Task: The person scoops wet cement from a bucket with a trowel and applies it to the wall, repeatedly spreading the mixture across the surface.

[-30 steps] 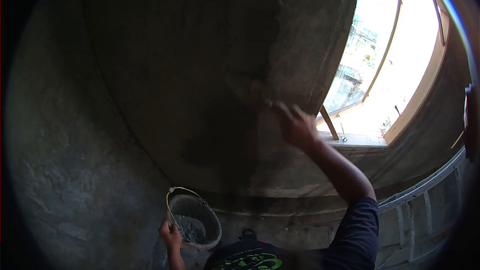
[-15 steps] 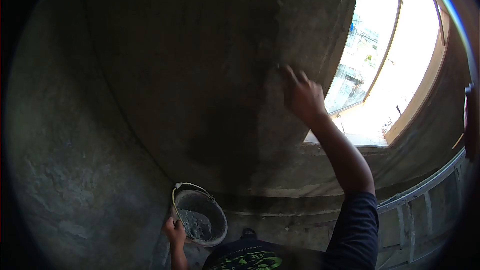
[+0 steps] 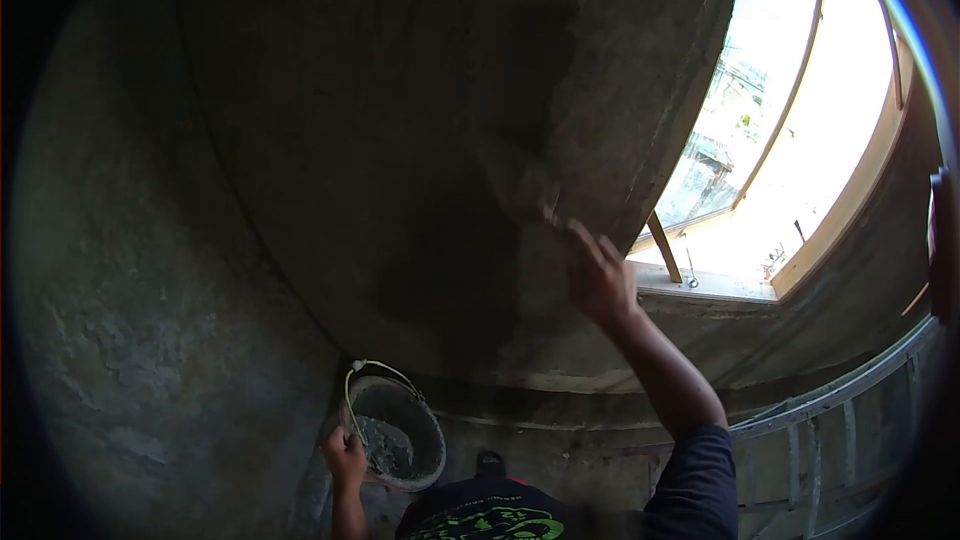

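My right hand is closed around the handle of a trowel, raised before the dark wall. The trowel's blade points up and left and shows only faintly against the wall. A darker, damp-looking patch spreads over the wall around and below it. Low in the view, my left hand grips the near left rim of a bucket. Wet grey mortar lies inside it, and the bucket's pale handle stands up over the opening.
To the right, a window with a wooden frame lets in bright light; a wooden strip leans at its sill. A metal ladder-like frame lies at the lower right. Another rough wall rises on the left.
My right hand has come down along the wall with the trowel, whose blade is now faintly visible. The left hand stays on the bucket, which has shifted slightly in view.
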A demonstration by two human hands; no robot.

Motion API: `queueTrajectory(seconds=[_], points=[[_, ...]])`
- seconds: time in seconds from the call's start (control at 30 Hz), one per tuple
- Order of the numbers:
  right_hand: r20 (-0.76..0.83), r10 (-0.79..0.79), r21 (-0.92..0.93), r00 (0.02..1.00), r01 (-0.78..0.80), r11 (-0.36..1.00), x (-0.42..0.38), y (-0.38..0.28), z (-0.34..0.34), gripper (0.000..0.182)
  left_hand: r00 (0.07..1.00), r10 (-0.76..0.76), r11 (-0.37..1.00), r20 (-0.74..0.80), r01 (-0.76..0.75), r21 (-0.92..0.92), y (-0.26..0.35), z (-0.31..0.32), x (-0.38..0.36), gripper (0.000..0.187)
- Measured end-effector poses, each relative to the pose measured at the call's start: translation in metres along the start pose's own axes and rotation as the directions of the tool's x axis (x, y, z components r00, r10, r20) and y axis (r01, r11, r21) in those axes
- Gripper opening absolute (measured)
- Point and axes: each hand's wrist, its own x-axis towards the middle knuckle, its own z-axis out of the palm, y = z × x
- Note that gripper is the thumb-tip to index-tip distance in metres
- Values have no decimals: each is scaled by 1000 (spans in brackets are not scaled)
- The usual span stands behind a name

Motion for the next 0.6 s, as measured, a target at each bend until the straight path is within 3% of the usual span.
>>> queueTrajectory(seconds=[0.03,0.1,0.2,0.53,0.6], points=[[-173,-58,2,983,59,998,38,4,-12,57,1000,5,1000,-1,-5,1,0,0,1,16],[-258,-52,-172,965,7,985,99,-12,-52,53,998,36,997,-43,-39,-71,3,4,-2,17],[-231,-29,-320,972,-48,946,139,-25,-74,50,995,47,999,-91,-48,-14,-3,1,-7,18],[-231,-20,-368,973,-68,928,147,-29,-71,48,990,31,998,-135,-37,-42,-2,1,-4,17],[-229,14,-334,973,-92,938,148,-30,-75,48,996,2,999,-85,-6,-43,1,0,-4,18]])
